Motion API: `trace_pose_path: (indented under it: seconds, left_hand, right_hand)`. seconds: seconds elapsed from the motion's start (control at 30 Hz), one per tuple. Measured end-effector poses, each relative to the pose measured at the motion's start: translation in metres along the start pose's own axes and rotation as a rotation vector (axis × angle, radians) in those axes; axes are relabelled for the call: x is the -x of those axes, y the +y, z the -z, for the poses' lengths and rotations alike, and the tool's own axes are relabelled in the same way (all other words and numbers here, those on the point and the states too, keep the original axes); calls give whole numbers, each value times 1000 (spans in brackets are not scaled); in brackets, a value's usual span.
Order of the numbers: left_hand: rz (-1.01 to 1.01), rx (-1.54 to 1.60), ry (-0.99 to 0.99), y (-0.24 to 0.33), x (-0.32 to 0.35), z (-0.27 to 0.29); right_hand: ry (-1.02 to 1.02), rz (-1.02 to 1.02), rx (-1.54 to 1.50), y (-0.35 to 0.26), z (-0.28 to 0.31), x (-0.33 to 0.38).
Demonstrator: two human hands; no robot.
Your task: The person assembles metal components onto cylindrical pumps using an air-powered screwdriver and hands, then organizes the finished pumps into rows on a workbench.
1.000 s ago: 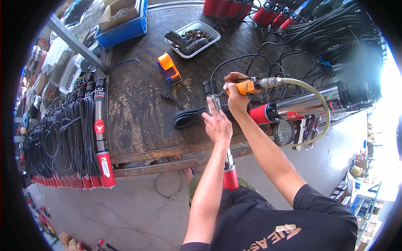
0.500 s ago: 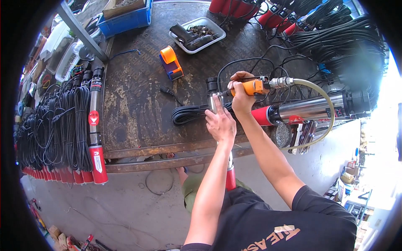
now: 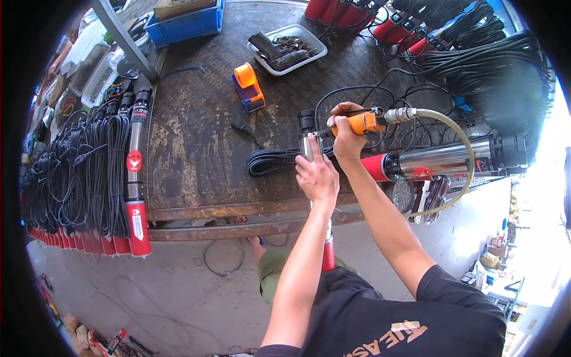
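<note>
The slim steel pump slants from over the workbench back across its near edge toward the person's lap, black cap at the far end and red lower end in front of the shirt. The left hand lies on the tube, index finger stretched along the steel and the other fingers curled round its side. The right hand is closed round the orange air tool, whose nose points left at the tube just below the cap; whether the tip actually touches is hard to tell. Little has changed over the last second: the bench and hands slide together in view, which looks like head movement, while the left forearm now covers more of the red end. With tool and pump keeping almost the same relation, the work seems held at one spot. A coiled black cable lies left of the tube, and a pale hose loops from the tool over a thicker steel pump at right. Farther out sit an orange tape dispenser and a white tray.
</note>
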State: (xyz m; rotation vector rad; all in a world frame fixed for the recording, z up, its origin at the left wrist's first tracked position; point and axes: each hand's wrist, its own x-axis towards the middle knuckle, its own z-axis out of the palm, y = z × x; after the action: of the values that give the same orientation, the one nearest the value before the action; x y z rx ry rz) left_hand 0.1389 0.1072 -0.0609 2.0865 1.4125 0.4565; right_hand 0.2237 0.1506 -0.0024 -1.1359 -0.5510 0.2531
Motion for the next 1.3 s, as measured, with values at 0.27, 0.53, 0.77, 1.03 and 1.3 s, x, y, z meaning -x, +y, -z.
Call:
trace_pose_path:
  seconds: [0.27, 0.53, 0.77, 1.03, 1.3]
  left_hand:
    - [59, 21, 31, 9, 2, 1]
    - [59, -42, 41, 10, 2, -4]
    - [62, -57, 49, 11, 2, -5]
    - [83, -53, 36, 11, 2, -6]
    - [26, -163, 147, 19, 11, -14]
  right_hand:
    - [-42, 55, 40, 9, 1, -8]
    - [-95, 59, 6, 0, 6, 1]
    - [3, 4, -108, 6, 7, -7]
    - [-208, 88, 49, 18, 7, -9]
    - [-126, 91, 119, -14, 12, 3]
